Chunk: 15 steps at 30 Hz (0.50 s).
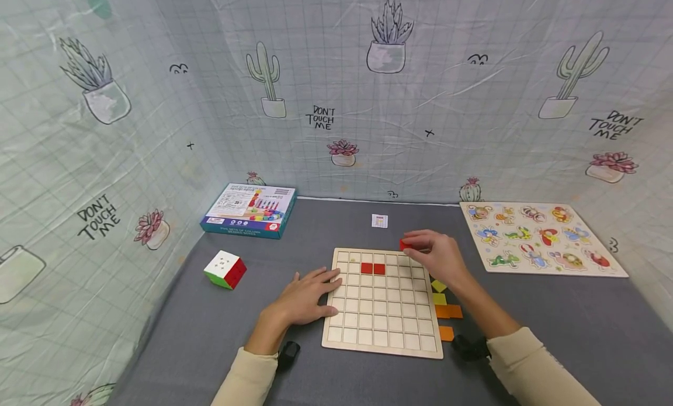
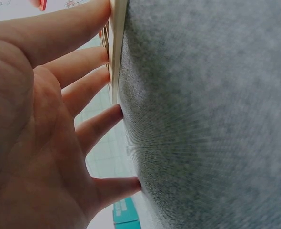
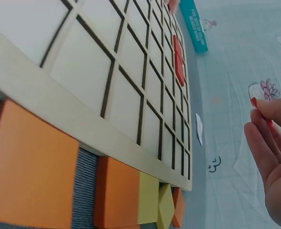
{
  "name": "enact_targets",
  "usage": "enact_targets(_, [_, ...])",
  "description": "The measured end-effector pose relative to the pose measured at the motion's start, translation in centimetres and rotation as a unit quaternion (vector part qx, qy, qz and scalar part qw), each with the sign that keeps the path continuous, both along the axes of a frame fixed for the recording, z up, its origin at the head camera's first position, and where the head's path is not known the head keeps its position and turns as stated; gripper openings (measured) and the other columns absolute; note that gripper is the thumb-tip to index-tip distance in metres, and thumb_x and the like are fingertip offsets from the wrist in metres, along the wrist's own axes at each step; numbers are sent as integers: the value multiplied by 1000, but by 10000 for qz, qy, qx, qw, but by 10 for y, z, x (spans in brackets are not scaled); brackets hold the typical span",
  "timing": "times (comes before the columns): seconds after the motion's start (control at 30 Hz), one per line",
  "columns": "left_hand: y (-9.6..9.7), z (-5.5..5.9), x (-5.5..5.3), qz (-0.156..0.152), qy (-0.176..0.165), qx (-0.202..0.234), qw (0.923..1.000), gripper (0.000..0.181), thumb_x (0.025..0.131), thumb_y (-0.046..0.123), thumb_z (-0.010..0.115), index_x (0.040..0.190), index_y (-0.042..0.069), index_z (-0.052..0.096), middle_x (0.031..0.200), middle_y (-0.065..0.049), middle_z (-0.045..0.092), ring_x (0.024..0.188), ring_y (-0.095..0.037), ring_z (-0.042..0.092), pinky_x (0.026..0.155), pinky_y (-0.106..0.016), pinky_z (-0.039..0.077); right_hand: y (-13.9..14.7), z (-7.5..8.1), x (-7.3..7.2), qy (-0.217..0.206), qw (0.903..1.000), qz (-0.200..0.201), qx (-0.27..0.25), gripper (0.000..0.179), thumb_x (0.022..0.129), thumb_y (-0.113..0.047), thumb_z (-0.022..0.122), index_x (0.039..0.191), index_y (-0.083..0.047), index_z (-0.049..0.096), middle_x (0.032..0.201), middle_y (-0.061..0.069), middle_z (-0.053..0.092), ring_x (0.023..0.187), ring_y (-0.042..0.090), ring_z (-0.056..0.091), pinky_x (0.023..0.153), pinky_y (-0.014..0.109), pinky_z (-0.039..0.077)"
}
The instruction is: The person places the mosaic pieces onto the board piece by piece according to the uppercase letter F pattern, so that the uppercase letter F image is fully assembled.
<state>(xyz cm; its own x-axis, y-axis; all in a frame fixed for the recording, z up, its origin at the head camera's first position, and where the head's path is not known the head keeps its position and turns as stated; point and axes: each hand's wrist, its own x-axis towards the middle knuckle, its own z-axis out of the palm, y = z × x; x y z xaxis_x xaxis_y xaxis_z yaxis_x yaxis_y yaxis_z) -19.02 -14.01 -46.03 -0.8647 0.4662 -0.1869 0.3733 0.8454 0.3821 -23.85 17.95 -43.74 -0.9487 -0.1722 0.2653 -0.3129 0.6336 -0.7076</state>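
My right hand (image 1: 435,255) pinches a red square tile (image 1: 404,245) between thumb and fingers, raised over the far right part of a wooden grid board (image 1: 382,339). In the right wrist view the same tile, mostly covered by the fingers (image 3: 274,138), shows only red edges. Two red tiles (image 1: 373,269) lie side by side in cells of the board's second row. My left hand (image 1: 305,298) is spread at the board's left edge; in the left wrist view its straight fingers (image 2: 85,90) reach the board's side (image 2: 116,47) and the grey cloth.
Orange tiles (image 3: 31,167) and yellow tiles (image 1: 439,299) lie along the board's right edge. A small printed card (image 1: 380,221) lies behind the board. A puzzle cube (image 1: 225,270) and a boxed set (image 1: 249,210) stand at left; an insect puzzle board (image 1: 541,239) lies at right.
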Motion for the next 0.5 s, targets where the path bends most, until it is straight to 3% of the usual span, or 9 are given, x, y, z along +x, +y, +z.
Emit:
enact_targets(0.27, [0,2,0,6,-26,15,10000,66,93,40,73,152,21,50,166,3,39,157,-31,30,120,-76,18,-7,-11,4,-111,9994,209,240,20,90,-10,77,109,-6,80,119,14,75,95,27,76,72,22,60])
enact_targets(0.5, [-1,0,0,-48,-29,5,10000,66,93,40,72,152,20,50,166,3,39,157,-31,30,120,-77,18,-13,-22,5,-650,9971,267,277,19,88,-11,79,107,-7,81,113,13,78,93,24,76,79,32,63])
